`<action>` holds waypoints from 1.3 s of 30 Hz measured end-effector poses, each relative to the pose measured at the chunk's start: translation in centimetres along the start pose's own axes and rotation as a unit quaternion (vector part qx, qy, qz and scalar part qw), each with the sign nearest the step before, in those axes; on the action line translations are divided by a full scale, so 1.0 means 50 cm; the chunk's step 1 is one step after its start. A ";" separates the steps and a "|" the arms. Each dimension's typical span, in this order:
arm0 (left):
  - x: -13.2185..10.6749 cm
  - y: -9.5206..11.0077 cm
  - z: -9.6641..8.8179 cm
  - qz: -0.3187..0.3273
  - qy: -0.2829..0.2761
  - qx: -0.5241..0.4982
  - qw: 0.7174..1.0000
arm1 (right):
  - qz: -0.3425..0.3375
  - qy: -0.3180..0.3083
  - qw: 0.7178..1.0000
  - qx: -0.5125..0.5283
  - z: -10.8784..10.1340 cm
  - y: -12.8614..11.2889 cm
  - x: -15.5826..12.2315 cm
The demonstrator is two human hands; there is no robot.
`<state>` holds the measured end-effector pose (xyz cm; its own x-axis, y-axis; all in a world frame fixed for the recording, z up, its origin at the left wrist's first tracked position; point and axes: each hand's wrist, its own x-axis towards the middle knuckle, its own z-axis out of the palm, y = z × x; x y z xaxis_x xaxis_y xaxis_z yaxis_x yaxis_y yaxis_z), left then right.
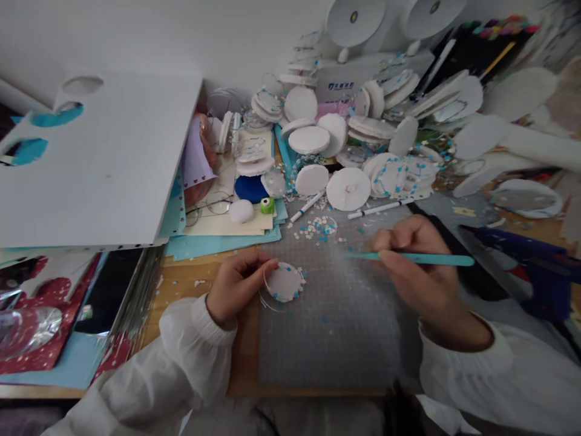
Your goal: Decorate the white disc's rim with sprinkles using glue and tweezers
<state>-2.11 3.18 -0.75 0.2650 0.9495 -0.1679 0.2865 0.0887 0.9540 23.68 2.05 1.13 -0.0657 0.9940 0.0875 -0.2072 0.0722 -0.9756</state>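
Between the thumb and fingers of my left hand (240,281) is the edge of a small white disc (285,283). Tiny blue and white flower pieces line part of its rim, and a thin wire loops off its lower left. My right hand (415,260), slightly smeared by motion, pinches light-blue tweezers (436,259), whose tip points left above the grey cutting mat (331,345). Beyond the tip lies a loose scatter of small blue and white paper flowers (320,229).
White discs with wire and flowers (348,189) crowd the back. A blue glue gun (540,260) lies at the right. Two pens rest behind the flowers; one is a white pen (307,207). A green punch (267,206), eyeglasses (218,204) and a large white board (113,163) stand left.
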 end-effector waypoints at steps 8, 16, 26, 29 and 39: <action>-0.004 -0.006 -0.003 0.023 0.001 0.039 0.999 | -0.143 0.271 0.952 -0.020 -0.015 -0.006 0.032; -0.017 -0.006 0.008 0.123 -0.036 0.075 0.989 | -0.139 0.063 0.951 -0.267 -0.003 0.042 0.009; -0.016 -0.003 0.009 0.095 0.072 0.014 0.993 | -0.178 0.005 0.899 -0.401 -0.012 0.048 0.025; -0.021 -0.005 0.011 0.072 0.042 -0.041 0.996 | -0.144 0.053 0.910 -0.385 -0.023 0.042 0.033; -0.031 0.001 0.012 0.049 -0.083 -0.097 0.991 | -0.170 0.023 0.898 -0.404 -0.005 0.057 0.020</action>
<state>-1.98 1.52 -0.58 0.4354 0.8952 -0.0953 0.0735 0.0702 0.9948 23.26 3.27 -1.60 -0.0876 0.9045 0.4173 0.5708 0.3889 -0.7232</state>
